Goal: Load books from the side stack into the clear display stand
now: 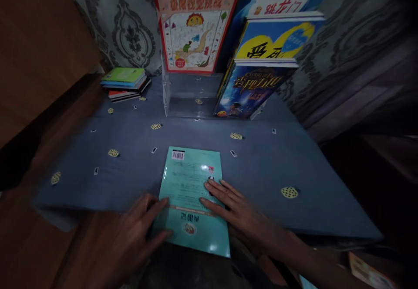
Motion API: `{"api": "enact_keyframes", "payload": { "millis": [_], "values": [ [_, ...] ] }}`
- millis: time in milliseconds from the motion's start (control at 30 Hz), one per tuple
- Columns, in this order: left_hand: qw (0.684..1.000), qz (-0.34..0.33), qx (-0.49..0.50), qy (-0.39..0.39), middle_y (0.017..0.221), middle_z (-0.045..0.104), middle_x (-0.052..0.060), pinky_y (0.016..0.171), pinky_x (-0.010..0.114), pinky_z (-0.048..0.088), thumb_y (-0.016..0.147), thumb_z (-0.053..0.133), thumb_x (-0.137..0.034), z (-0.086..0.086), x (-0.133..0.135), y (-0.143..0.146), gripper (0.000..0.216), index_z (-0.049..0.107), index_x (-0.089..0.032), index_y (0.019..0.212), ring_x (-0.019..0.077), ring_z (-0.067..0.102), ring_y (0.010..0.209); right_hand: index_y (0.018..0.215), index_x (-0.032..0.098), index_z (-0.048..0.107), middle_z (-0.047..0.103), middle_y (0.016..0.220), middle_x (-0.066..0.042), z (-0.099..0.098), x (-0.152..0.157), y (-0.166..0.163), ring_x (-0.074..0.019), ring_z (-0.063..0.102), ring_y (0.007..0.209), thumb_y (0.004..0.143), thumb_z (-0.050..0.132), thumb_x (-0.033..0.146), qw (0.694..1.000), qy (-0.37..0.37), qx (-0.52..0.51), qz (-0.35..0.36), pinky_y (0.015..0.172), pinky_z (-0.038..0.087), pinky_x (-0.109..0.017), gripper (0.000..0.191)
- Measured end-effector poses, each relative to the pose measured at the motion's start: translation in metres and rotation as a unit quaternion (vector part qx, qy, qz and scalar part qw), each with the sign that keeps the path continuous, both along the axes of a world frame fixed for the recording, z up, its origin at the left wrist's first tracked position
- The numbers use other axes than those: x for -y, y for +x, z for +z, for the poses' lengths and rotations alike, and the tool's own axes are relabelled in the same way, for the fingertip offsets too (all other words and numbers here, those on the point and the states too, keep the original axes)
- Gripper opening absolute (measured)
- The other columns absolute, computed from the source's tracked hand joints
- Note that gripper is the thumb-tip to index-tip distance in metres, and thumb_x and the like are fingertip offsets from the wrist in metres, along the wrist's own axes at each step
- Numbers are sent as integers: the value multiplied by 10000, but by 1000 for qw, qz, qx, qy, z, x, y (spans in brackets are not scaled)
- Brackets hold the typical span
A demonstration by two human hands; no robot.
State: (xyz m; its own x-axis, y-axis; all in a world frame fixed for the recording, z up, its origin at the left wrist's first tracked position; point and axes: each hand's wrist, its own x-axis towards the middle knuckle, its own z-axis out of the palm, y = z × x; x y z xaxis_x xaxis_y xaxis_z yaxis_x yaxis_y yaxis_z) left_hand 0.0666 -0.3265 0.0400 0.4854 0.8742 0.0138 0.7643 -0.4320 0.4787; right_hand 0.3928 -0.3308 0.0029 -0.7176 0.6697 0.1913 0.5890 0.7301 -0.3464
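Note:
A teal book (189, 193) lies flat at the table's near edge, its lower part reaching past the edge. Its barcode is at the far left corner, and the title by the near end reads upside down. My left hand (140, 232), slightly blurred, grips the book's left edge, with thumb and index finger over the cover; its other fingers are partly hidden. My right hand (233, 204) rests on the right side of the cover, fingers stretched out and slightly spread.
A clear acrylic stand (186, 106) at the back holds a red-bordered picture book (196, 36) on the left. On its right are a blue-and-yellow book (267, 40) and a dark blue book (248, 90). A small book stack (126, 82) sits at the back left of the blue tablecloth (130, 175).

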Motion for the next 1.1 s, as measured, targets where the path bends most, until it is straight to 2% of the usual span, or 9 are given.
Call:
{"api": "enact_keyframes", "payload": {
  "millis": [167,267,333,433,500,633,800,967,1100],
  "values": [
    [984,-65,62,-155,1401,588,21,917,380,590,740,826,-460,13,-13,-24,759,509,-477,1429,289,647,1174,1585,326,267,384,1616,-56,2,-5,7,-235,309,1509,990,592,262,997,18,-74,2,1212,359,-471,681],
    [965,-69,152,-201,1473,518,39,1006,455,542,680,852,-519,14,-26,-23,854,483,-486,1450,339,571,1282,1549,386,344,522,1525,-44,9,-16,9,-235,451,1434,972,626,325,987,31,-158,-24,1165,437,-475,645],
    [953,-10,211,-218,1402,561,48,1026,490,521,709,812,-554,13,-38,-13,751,545,-460,1405,346,575,1268,1515,427,401,604,1448,-31,16,-25,8,-233,551,1354,976,618,308,973,31,-225,-39,1135,474,-487,593],
    [922,160,275,-223,1220,628,67,972,508,535,864,626,-594,7,-63,11,475,626,-378,1288,321,643,1141,1442,434,515,683,1343,-26,28,-36,5,-242,636,1252,980,600,339,951,-3,-302,-59,1084,517,-489,479],
    [909,196,314,-191,1218,617,89,962,487,531,862,613,-607,4,-80,28,467,648,-311,1222,327,629,1152,1398,397,570,700,1301,-46,35,-40,1,-260,651,1220,973,595,401,936,-45,-335,-98,1043,541,-478,426],
    [903,85,403,-121,1282,592,98,1043,424,453,799,702,-583,2,-101,53,672,521,-274,1368,305,549,1239,1431,309,522,681,1267,-101,40,-51,-14,-268,648,1179,986,537,465,894,-95,-394,-191,1009,540,-452,471],
    [875,48,475,-75,980,609,42,836,334,461,897,589,-622,13,-117,68,643,439,-240,1392,222,576,906,1371,263,541,659,1077,-77,40,-79,-34,-242,633,1011,992,454,551,831,-31,-495,-252,896,538,-377,484],
    [871,-16,483,-86,898,576,18,720,289,424,912,558,-651,30,-119,73,712,353,-241,1456,182,517,769,1354,242,548,632,1029,-58,49,-96,-40,-229,604,918,981,443,573,808,-7,-535,-247,832,519,-354,510],
    [866,7,487,-110,865,523,0,718,279,421,900,592,-636,23,-118,71,685,414,-244,1433,164,473,745,1315,240,573,655,1199,-81,47,-96,-41,-257,615,1065,968,450,590,803,-29,-527,-278,921,509,-381,508]
  ]
}}
